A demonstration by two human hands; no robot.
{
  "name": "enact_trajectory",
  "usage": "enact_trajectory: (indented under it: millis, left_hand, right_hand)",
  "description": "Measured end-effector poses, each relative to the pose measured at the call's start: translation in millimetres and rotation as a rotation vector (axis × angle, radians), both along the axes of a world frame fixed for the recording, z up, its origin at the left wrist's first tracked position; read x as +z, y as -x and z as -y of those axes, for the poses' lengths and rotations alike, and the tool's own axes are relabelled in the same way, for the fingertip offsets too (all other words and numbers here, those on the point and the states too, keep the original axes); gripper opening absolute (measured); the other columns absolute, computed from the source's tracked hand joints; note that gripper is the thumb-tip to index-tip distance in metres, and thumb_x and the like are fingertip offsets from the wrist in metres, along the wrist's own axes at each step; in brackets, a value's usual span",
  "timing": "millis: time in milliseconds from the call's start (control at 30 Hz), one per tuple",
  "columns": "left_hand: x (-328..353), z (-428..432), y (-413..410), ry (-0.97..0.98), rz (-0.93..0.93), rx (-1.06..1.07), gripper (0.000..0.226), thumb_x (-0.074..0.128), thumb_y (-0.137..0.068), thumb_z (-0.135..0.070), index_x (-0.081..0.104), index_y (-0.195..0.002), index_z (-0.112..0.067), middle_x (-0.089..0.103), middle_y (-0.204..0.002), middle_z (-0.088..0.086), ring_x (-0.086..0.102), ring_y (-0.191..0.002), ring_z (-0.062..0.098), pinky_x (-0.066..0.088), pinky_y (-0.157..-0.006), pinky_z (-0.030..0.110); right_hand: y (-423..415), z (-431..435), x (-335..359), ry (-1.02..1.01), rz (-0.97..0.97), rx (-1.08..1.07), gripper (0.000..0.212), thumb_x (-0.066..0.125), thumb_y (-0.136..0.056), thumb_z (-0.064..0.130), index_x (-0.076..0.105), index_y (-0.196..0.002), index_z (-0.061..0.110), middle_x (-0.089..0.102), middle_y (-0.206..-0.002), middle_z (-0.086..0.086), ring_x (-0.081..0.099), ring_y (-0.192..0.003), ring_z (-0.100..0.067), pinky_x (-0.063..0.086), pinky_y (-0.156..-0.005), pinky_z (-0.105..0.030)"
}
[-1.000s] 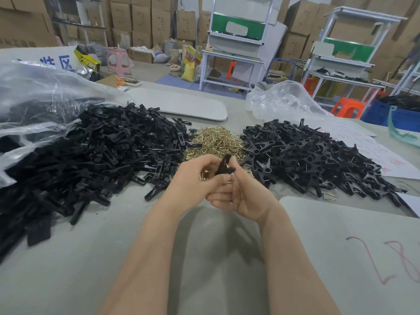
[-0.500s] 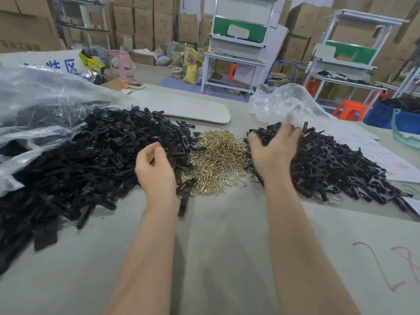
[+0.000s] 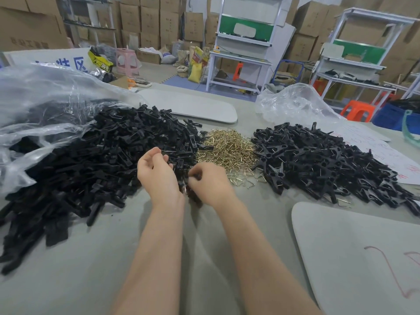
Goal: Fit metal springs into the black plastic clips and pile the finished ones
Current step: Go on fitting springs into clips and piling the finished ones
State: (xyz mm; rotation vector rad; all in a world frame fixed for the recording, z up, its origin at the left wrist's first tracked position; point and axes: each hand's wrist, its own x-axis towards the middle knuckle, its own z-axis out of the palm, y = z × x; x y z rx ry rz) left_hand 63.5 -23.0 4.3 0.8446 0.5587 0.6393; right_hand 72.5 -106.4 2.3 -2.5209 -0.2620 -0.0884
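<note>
Grey table (image 3: 68, 269): left hand (image 3: 158, 172) and right hand (image 3: 210, 184), earlier apart, now meet between springs (image 3: 227, 151) and near edge — fingers curled, held object indiscernible.

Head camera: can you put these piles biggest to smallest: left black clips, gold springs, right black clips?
1. left clip pile, though it runs nearer the camera.
2. right clip pile.
3. spring pile, plainly smallest.
</note>
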Motion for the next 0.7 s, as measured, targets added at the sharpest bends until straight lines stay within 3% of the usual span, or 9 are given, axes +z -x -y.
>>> enact_trajectory:
  millis: [133,200,267,333,400,500,633,700]
  left_hand:
    - [0.1,0.2,-0.2,-0.001,0.001,0.005,0.02,0.045,-0.094,-0.01,0.056,-0.086,-0.024,0.057,-0.086,-0.009,0.057,-0.08,0.001,0.045,-0.067,0.016]
    - [0.7,1.0,-0.3,-0.009,0.004,0.004,0.021,0.045,-0.094,-0.01,0.057,-0.086,-0.024,0.056,-0.083,-0.01,0.057,-0.071,-0.004,0.044,-0.064,0.015]
    - [1.1,2.0,0.1,-0.026,0.002,0.009,0.02,0.044,-0.093,-0.01,0.057,-0.086,-0.024,0.056,-0.08,-0.01,0.054,-0.055,-0.009,0.044,-0.059,0.012]
    - [1.0,2.7,1.0,-0.051,0.005,0.018,0.021,0.044,-0.092,-0.008,0.057,-0.086,-0.023,0.056,-0.079,-0.01,0.053,-0.052,-0.01,0.044,-0.057,0.011]
    - [-0.5,2.7,0.8,-0.11,0.006,0.011,0.023,0.044,-0.091,-0.008,0.058,-0.085,-0.025,0.058,-0.085,-0.009,0.056,-0.064,-0.007,0.046,-0.067,0.015]
    - [-2.3,3.3,-0.2,-0.382,0.029,-0.079,0.02,0.048,-0.092,-0.008,0.063,-0.095,-0.022,0.062,-0.097,-0.006,0.056,-0.084,0.001,0.045,-0.082,0.017]
    - [-9.3,20.3,-0.4,-1.016,-0.005,-0.467,0.017,0.053,-0.095,-0.025,0.069,-0.092,-0.024,0.064,-0.081,-0.013,0.053,-0.071,0.0,0.039,-0.064,0.012]
    - [-14.6,26.4,0.0,-1.127,-0.06,-0.519,0.014,0.057,-0.093,-0.028,0.069,-0.088,-0.023,0.064,-0.078,-0.013,0.056,-0.073,0.004,0.039,-0.062,0.007]
  right_hand:
    - [4.9,28.1,10.4,-0.218,-0.03,-0.082,0.022,0.051,-0.089,0.006,0.072,-0.093,0.012,0.069,-0.083,-0.002,0.066,-0.075,-0.017,0.052,-0.064,-0.024]
    - [11.0,32.5,13.2,-0.099,-0.045,-0.008,0.02,0.06,-0.087,0.019,0.073,-0.081,0.006,0.065,-0.065,-0.005,0.056,-0.057,-0.02,0.045,-0.053,-0.026]
    - [18.9,24.3,9.3,0.057,-0.101,0.057,0.038,0.068,-0.082,0.034,0.065,-0.064,0.001,0.052,-0.049,-0.005,0.043,-0.046,-0.02,0.034,-0.043,-0.026]
    - [24.8,11.3,-1.1,0.198,-0.072,0.085,0.039,0.07,-0.08,0.033,0.048,-0.059,0.008,0.042,-0.06,-0.003,0.038,-0.052,-0.017,0.029,-0.048,-0.025]
    - [25.2,4.0,-7.9,0.253,0.017,0.064,0.027,0.064,-0.084,0.021,0.046,-0.067,0.012,0.036,-0.076,-0.004,0.039,-0.066,-0.024,0.028,-0.057,-0.026]
    - [16.5,16.9,-3.5,0.055,0.022,0.016,0.017,0.064,-0.086,0.019,0.065,-0.075,0.007,0.054,-0.073,-0.011,0.048,-0.069,-0.03,0.031,-0.054,-0.031]
    - [10.2,51.7,6.0,-0.148,0.18,-0.013,0.012,0.067,-0.083,0.015,0.069,-0.091,0.007,0.059,-0.094,-0.005,0.053,-0.087,-0.018,0.037,-0.076,-0.022]
    - [11.5,58.7,3.8,-0.165,0.251,-0.008,0.011,0.068,-0.08,0.01,0.071,-0.09,0.005,0.061,-0.098,-0.006,0.056,-0.092,-0.017,0.04,-0.081,-0.019]
